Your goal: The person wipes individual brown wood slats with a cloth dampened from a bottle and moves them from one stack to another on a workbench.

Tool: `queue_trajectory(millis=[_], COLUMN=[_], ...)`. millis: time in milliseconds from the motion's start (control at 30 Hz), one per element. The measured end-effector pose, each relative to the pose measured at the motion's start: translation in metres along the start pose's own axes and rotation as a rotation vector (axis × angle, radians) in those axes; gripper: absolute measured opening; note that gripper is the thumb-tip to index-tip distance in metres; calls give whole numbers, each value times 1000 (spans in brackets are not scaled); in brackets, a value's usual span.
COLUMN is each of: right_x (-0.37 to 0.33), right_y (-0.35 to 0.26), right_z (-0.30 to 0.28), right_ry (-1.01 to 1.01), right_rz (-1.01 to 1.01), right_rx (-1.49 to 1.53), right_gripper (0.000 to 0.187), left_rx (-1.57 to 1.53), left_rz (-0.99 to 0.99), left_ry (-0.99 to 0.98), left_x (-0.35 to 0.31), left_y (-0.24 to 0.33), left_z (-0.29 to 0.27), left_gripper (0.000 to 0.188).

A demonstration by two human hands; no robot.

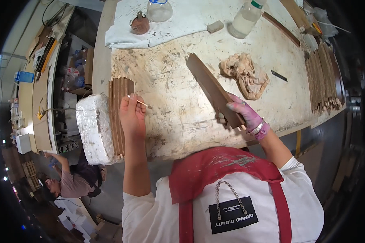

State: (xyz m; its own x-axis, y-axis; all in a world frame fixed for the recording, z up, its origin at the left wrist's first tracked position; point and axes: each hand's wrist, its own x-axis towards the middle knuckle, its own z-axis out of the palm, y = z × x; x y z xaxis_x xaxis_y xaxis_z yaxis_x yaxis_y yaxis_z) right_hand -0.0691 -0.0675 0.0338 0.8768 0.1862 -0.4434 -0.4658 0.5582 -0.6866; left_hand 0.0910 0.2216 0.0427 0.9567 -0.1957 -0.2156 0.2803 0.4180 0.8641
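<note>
Dark brown wood strip [213, 90] is the thing being worked on here, lying slanted across the scuffed, stained table [178, 121], running from about 11 o'clock down to the right hand [242, 114] at 4 o'clock. That hand wears a pink glove, and its fingers are wrapped shut round the strip's near end, pinning it to the table edge. The left hand [131, 111] is bare, at roughly 9 o'clock of the strip, with its fingers pinching a thin little stick [140, 102] that points toward the strip but is well apart from it.

Just under and left of that hand there's a stack of similar brown strips [119, 115] stood on edge against a white wrapped block [94, 128]. A crumpled tan rag [245, 75] sits at 1 o'clock of the strip, a bigger pile of strips [323, 79] out at 3 o'clock, and a plastic bottle [245, 19] further back.

Looks to me like a touch-up step, with the stick as an applicator. I'd say the next move needs the strip kept steady and the stick tip brought over accurately.
</note>
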Motion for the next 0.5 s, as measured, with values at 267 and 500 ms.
queue_trajectory(millis=[267,500], right_x=[3,2], right_y=[15,22], right_z=[-21,-35], right_ry=[-119,-180], right_rz=[94,113], right_rx=[683,756], right_gripper=[61,70], left_rx=[-17,70], left_rz=[-48,-37], left_ry=[10,-73], left_x=[14,47], left_y=[-9,-4], left_z=[-1,38], left_gripper=[10,9])
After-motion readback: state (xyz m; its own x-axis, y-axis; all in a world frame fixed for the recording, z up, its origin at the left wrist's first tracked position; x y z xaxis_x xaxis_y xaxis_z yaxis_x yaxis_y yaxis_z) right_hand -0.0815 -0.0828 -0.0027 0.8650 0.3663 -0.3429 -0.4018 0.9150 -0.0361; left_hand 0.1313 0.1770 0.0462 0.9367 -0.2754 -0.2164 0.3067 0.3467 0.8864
